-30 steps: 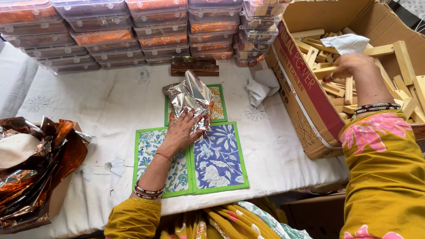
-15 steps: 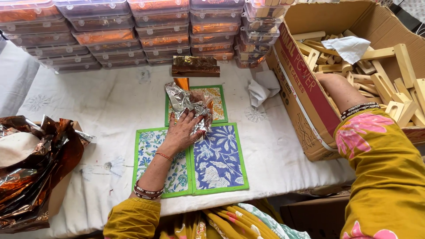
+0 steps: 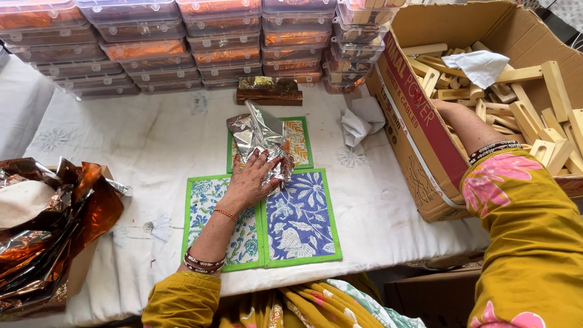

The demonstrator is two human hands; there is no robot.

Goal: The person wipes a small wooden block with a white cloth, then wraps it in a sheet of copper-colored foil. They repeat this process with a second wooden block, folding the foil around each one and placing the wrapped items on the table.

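My left hand (image 3: 252, 179) lies flat, fingers spread, on a crumpled sheet of silver foil (image 3: 258, 130) and holds it down. The foil rests on a small orange patterned mat (image 3: 299, 143) and overlaps a larger blue floral mat with a green border (image 3: 300, 225). Whatever the foil covers is hidden. My right forearm (image 3: 467, 124) reaches into a cardboard box (image 3: 419, 152) full of pale wooden pieces (image 3: 534, 115). The right hand itself is hidden low against the box's inner wall.
Stacks of clear plastic boxes with orange contents (image 3: 146, 48) line the back of the table. A block wrapped in brown-gold foil (image 3: 269, 91) lies in front of them. Copper-coloured foil (image 3: 54, 225) is heaped at the left. Crumpled white paper (image 3: 361, 118) sits beside the box.
My right hand has gone from the top of the wooden pieces down to the box's near inner wall. The left hand has pressed the foil lower onto the mats.
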